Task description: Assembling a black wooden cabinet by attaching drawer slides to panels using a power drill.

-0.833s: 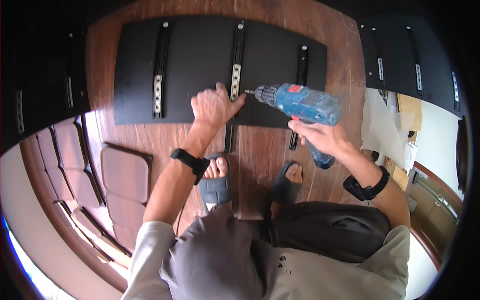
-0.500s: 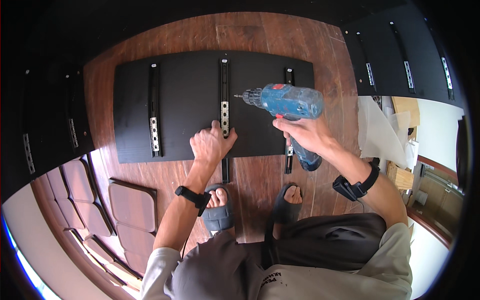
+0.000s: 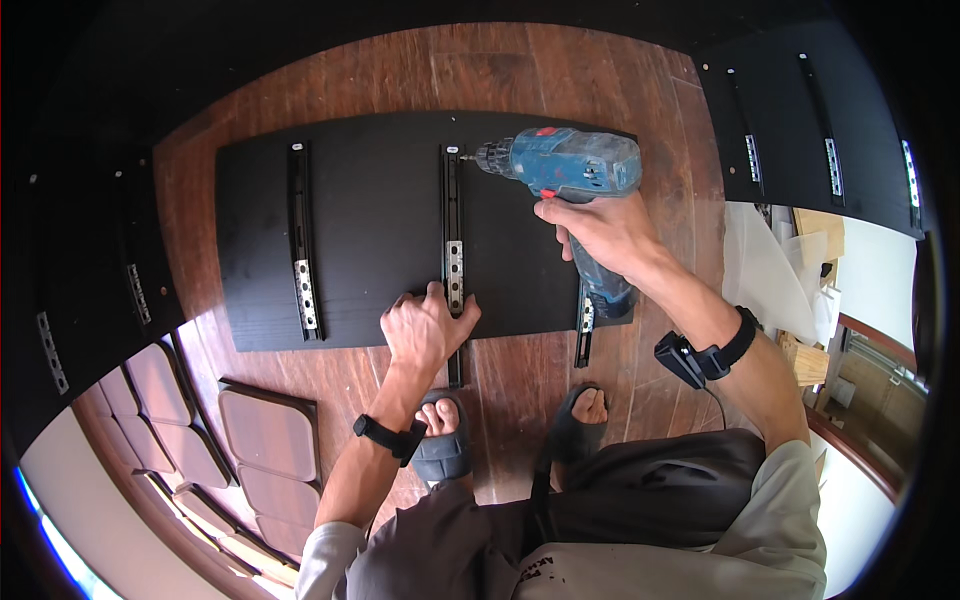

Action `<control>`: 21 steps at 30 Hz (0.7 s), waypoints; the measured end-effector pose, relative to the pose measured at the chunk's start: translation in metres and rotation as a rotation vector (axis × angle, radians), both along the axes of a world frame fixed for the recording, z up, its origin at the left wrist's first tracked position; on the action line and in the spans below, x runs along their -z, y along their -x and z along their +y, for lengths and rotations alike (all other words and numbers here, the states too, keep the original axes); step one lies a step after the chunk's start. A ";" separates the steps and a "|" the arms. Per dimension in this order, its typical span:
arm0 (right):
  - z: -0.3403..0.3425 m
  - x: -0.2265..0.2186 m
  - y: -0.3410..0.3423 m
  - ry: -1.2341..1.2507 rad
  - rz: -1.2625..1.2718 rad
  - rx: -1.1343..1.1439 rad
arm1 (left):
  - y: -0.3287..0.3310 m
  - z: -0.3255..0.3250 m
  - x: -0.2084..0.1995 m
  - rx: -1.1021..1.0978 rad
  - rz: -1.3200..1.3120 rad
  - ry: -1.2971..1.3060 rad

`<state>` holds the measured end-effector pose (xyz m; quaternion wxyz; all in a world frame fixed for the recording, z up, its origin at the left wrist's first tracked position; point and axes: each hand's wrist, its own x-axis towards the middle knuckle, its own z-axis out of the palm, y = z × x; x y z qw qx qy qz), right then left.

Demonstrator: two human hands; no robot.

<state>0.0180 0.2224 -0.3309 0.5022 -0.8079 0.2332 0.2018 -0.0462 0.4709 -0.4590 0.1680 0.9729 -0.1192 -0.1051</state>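
A black panel lies flat, with three drawer slides running across it. My left hand is closed around the near part of the middle drawer slide, thumb on one side and fingers on the other. In my right hand is a blue cordless drill, held by its grip above the panel's right side. Its bit points left, close beside the slide's far end; I cannot tell whether it touches. The right drawer slide is mostly hidden behind the drill and hand. The left drawer slide lies uncovered.
Beneath the panel is a brown wooden floor. Dark upright panels with slides stand at left and right. Brown cushion-like pads lie at the lower left. Translucent sheeting and wood pieces are at right.
My right hand has carried the drill away from me along the middle slide, its bit now near the far end. The left hand keeps its hold. The whole view has shifted slightly.
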 end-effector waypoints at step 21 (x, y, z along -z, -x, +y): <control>-0.002 0.004 0.000 -0.019 0.054 -0.012 | -0.005 -0.006 -0.006 -0.038 0.026 0.006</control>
